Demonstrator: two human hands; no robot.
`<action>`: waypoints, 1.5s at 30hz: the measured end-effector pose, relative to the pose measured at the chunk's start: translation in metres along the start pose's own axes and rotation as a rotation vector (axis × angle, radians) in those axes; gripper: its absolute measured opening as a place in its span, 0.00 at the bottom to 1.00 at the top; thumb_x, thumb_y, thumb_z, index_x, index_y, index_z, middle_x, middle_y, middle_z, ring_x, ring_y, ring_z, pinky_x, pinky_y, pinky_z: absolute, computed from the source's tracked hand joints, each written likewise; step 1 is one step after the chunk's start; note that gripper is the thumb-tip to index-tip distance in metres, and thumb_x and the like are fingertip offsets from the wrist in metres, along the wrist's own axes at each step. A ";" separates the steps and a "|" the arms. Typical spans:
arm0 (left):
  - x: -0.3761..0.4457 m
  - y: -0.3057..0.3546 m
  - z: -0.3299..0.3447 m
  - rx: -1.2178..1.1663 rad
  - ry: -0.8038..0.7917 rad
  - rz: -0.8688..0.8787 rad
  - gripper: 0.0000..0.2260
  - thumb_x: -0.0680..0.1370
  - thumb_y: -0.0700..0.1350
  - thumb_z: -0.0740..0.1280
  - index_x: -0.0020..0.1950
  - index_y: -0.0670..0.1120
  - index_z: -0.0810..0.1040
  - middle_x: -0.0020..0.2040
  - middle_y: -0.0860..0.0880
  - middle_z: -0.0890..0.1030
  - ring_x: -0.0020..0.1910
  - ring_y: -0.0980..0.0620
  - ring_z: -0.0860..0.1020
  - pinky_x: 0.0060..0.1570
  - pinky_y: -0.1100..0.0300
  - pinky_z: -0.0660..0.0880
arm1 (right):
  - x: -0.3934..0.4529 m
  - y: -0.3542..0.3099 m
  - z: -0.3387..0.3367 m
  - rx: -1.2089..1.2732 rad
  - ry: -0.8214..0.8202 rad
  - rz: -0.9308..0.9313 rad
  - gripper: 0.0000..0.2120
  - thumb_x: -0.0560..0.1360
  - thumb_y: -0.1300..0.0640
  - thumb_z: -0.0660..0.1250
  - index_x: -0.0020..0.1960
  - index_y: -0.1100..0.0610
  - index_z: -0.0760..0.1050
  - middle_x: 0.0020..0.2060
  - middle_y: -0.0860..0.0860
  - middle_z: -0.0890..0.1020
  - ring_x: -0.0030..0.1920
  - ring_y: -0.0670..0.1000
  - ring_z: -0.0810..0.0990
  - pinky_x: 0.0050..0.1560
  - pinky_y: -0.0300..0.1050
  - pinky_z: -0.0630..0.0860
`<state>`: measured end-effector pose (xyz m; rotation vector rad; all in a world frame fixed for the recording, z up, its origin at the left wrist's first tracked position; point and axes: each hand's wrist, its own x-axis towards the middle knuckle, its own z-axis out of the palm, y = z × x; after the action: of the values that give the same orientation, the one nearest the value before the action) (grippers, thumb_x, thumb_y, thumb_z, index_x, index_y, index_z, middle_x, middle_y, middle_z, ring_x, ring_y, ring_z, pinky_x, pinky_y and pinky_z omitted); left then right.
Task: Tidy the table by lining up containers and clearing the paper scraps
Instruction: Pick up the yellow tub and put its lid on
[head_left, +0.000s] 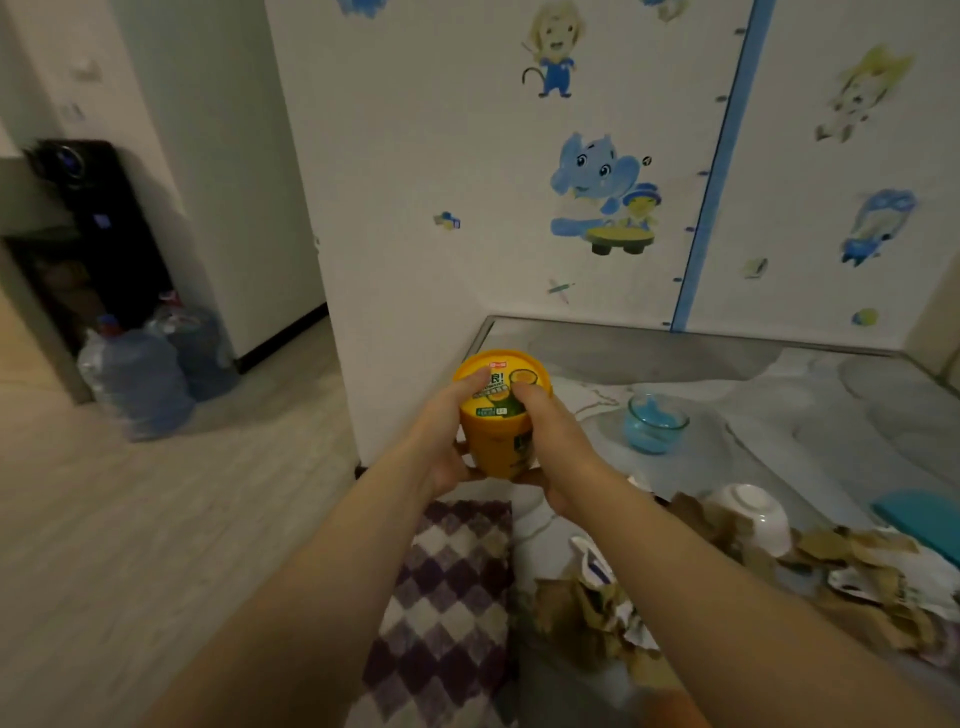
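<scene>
Yellow-orange plastic tub with a printed round lid (500, 415) sits clasped between both hands, held up off the tabletop above its near-left corner. The left hand (447, 441) wraps the tub's left side with its thumb pressed on the lid; the right hand (550, 441) curls round the right side, thumb likewise on the lid. By my reading, the lining-up of containers is the step in hand, and the next move calls for setting this tub down upright on a bare stretch of the grey marbled tabletop (779, 447), probably in a row with the others.

Just right of the tub stands a small clear glass bowl holding something blue (655, 422). Nearer the front edge, a white ceramic bowl (753, 514) lies upturned beside a heap of torn brown and white paper scraps (727, 587), which crowds the near side and is not yet cleared. A teal flat object (919, 519) lies at the right edge. A purple-and-white checked cloth (447, 597) hangs off the left edge.
</scene>
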<state>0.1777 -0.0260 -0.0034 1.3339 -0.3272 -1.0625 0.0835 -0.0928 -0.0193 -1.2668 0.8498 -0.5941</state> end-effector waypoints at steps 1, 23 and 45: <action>0.006 0.001 -0.003 0.020 0.011 0.009 0.18 0.73 0.57 0.69 0.60 0.51 0.76 0.55 0.48 0.79 0.55 0.45 0.76 0.49 0.49 0.75 | 0.007 0.001 0.002 0.002 0.000 0.004 0.23 0.74 0.37 0.60 0.65 0.45 0.71 0.57 0.51 0.79 0.54 0.56 0.80 0.48 0.53 0.79; 0.136 -0.011 -0.036 -0.040 0.104 0.115 0.18 0.77 0.57 0.58 0.49 0.47 0.82 0.43 0.43 0.86 0.41 0.46 0.83 0.45 0.51 0.78 | 0.124 0.035 0.046 -0.093 -0.016 0.035 0.32 0.78 0.32 0.46 0.64 0.51 0.76 0.58 0.54 0.81 0.55 0.53 0.78 0.57 0.50 0.73; 0.058 -0.006 0.000 0.609 0.417 0.728 0.12 0.72 0.52 0.63 0.52 0.51 0.77 0.53 0.51 0.75 0.52 0.51 0.76 0.55 0.53 0.74 | 0.047 0.000 -0.032 -0.328 0.135 0.080 0.27 0.82 0.45 0.52 0.74 0.62 0.61 0.71 0.59 0.68 0.66 0.59 0.70 0.63 0.51 0.67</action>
<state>0.2054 -0.0696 -0.0293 1.7294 -0.7847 -0.0512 0.0842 -0.1482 -0.0320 -1.4916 1.1390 -0.4931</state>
